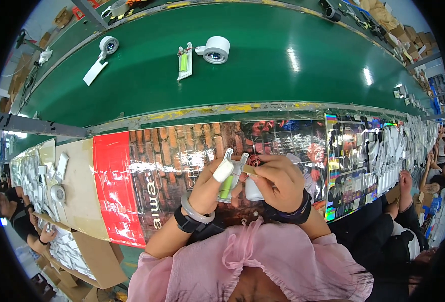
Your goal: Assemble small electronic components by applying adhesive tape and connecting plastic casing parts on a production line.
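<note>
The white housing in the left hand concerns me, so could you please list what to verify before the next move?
1. White housing held by the left hand: ok.
2. Green cylinder in the housing: ok.
3. Tan piece gripped by the right hand: cannot tell, it may be worn.
4. White rounded part joined to the housing: cannot tell, hands cover the join.
5. Fan unit on the green surface closed: not ok, its own cylinder is exposed.

Rounded white part — partly hidden.
</note>
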### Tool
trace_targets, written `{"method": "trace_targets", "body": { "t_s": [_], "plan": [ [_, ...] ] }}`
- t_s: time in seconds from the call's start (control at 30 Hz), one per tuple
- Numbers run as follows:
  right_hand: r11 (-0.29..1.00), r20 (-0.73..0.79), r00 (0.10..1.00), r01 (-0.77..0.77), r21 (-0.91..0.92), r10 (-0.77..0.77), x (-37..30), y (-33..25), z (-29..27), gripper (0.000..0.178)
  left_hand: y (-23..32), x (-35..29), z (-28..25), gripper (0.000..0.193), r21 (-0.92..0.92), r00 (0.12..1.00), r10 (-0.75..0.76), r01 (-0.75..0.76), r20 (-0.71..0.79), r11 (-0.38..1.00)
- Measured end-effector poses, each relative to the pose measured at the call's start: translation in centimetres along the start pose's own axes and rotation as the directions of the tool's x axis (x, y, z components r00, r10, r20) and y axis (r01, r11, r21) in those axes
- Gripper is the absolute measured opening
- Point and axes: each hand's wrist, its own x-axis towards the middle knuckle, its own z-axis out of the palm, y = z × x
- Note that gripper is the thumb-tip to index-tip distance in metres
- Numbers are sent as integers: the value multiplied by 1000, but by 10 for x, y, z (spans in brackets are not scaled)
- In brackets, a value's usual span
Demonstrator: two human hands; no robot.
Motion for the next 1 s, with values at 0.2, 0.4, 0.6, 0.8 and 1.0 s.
{"method": "trace_targets", "body": {
  "t_s": [0.2, 0.4, 0.6, 0.8, 1.0],
  "plan": [
    [992, 31, 993, 116, 46, -118, 2, -4, 1, 28, -9, -2, -2, 35, 172, 978, 102, -70, -184, 983],
    [998, 20, 998, 51, 48, -52, 0, -5, 7, 29, -18, -8, -3, 49, 276, 969, 241, -215, -63, 937],
    [995, -6, 997, 81, 60, -81, 3, -12, 9, 25, -15, -9, -3, 56, 286, 966, 259, -247, -5, 926],
    [995, 31, 996, 87, 46, -88, 3, -10, 8, 24, -14, -10, 2, 55, 305, 956, 293, -280, 3, 910],
    [994, 66, 995, 73, 78, -78, -1, -8, 7, 27, -8, -13, 3, 54, 429, 971, 227, -236, 73, 872]
  ]
}}
